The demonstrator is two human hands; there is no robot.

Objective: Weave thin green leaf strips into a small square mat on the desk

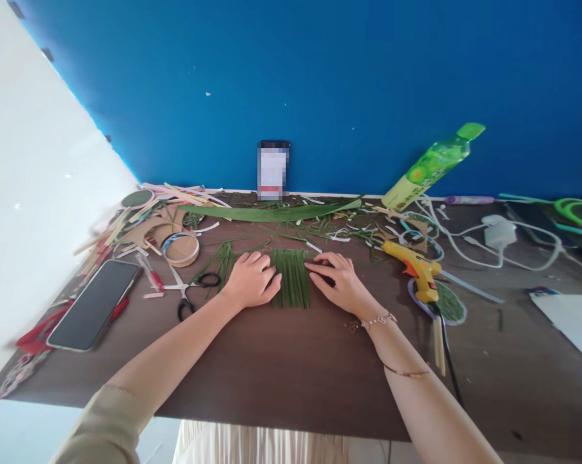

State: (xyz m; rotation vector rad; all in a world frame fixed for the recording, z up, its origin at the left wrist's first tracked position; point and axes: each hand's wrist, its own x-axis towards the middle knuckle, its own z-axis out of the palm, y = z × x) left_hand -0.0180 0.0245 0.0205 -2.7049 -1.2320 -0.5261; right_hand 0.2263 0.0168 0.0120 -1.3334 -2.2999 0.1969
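A small mat of green leaf strips (291,278) lies side by side on the dark table, its strips running toward me. My left hand (252,281) rests at the mat's left edge with its fingers curled down on the strips; the fingertips are partly hidden. Along the opposite edge, my right hand (336,280) has its thumb and fingers stretched and apart, the tips touching or nearly touching the outer strip. Loose leaf strips (222,259) fan out beside the left hand. Black-handled scissors (187,290) lie with spread handles left of that hand.
A yellow glue gun (419,267) with a black cord is at right, near a green oval piece (448,303). A phone (95,306) lies left; another phone (272,171) leans on the blue wall. A green bottle (430,169) tilts behind. Leaf scraps and a long leaf (276,212) line the back.
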